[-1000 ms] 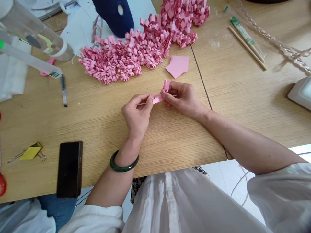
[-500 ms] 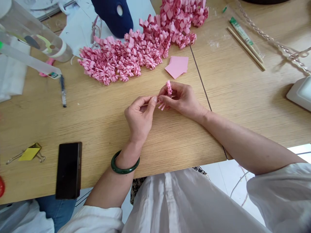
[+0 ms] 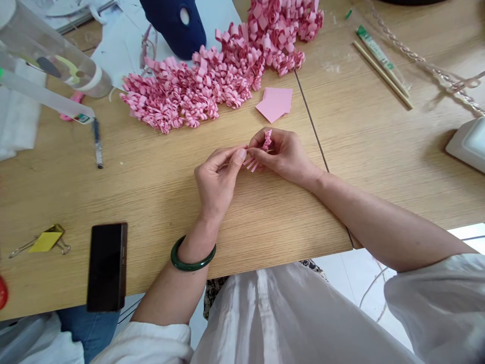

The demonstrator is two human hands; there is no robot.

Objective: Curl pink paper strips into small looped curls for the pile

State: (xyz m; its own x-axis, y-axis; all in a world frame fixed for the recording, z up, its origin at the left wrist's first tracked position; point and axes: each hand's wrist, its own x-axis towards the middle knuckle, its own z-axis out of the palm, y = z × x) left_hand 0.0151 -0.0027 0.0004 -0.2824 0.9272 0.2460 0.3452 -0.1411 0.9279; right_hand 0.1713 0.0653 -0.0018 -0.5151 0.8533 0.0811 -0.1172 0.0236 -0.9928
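In the head view, a wooden table (image 3: 159, 187) spreads under both hands. A big heap of curled pink paper (image 3: 212, 91) looks done; a few flat squares (image 3: 275, 103) seem left. The right hand (image 3: 290, 154) grips a half-curled paper piece (image 3: 267, 140), its strips loose below; the left hand (image 3: 215, 184) is pinched narrow beside it, contents unclear. The near edge lies under the forearms, with elbow room toward the phone (image 3: 107, 267)

left hand (image 3: 220, 174) and right hand (image 3: 282, 154) nearly fingertip to fingertip, thumbs pressed on forefingers, both forearms bare.
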